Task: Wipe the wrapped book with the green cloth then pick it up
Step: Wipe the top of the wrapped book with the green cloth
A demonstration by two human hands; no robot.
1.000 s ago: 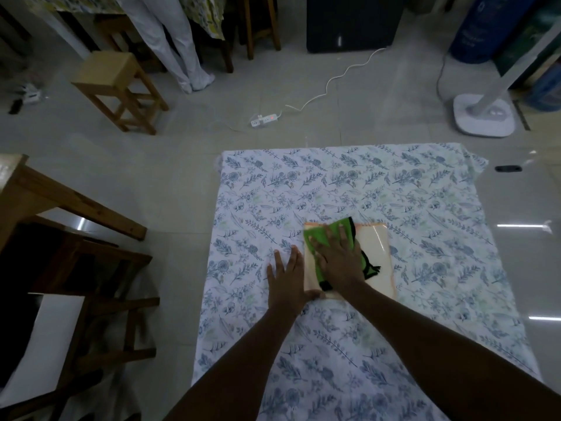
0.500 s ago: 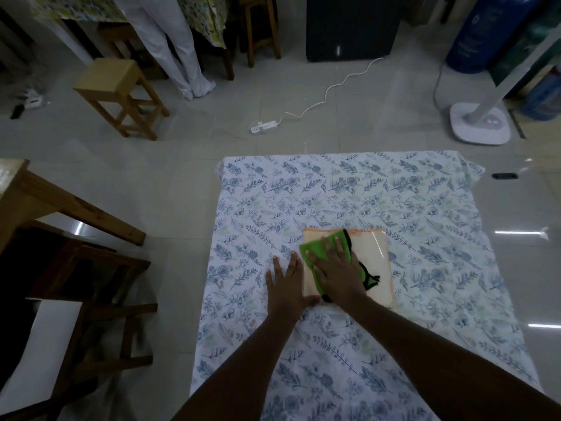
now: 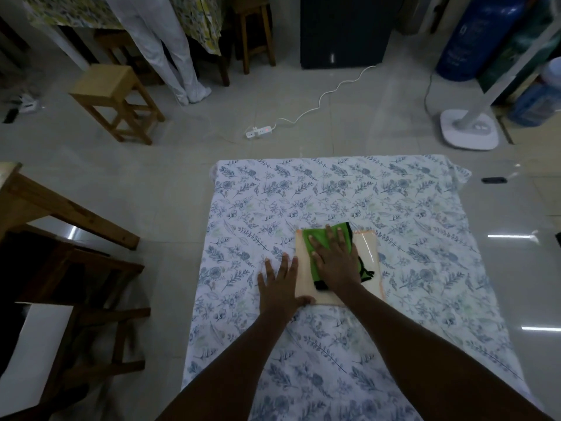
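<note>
- The wrapped book (image 3: 368, 253) lay flat on the flowered sheet (image 3: 334, 192), a little right of the sheet's middle, its glossy cover catching the light.
- The right hand (image 3: 335, 262) was spread wide and pressed flat on the green cloth (image 3: 315, 240), which covered the left and far part of the book; the flat palm looked meant to keep the cloth bearing evenly on the cover while wiping.
- The left hand (image 3: 280, 282) rested open on the sheet just beside the book's left edge, thumb touching the near-left corner, probably to stop the book sliding under the strokes. It held nothing.
- The wiping seemed under way and the pick-up not yet begun.
- The cover's dark picture was mostly hidden under hand and cloth, so its design could not be made out.
- A dark strip along the cloth's edges was hard to tell from the print.
- The dim light left the book's thickness unclear.
</note>
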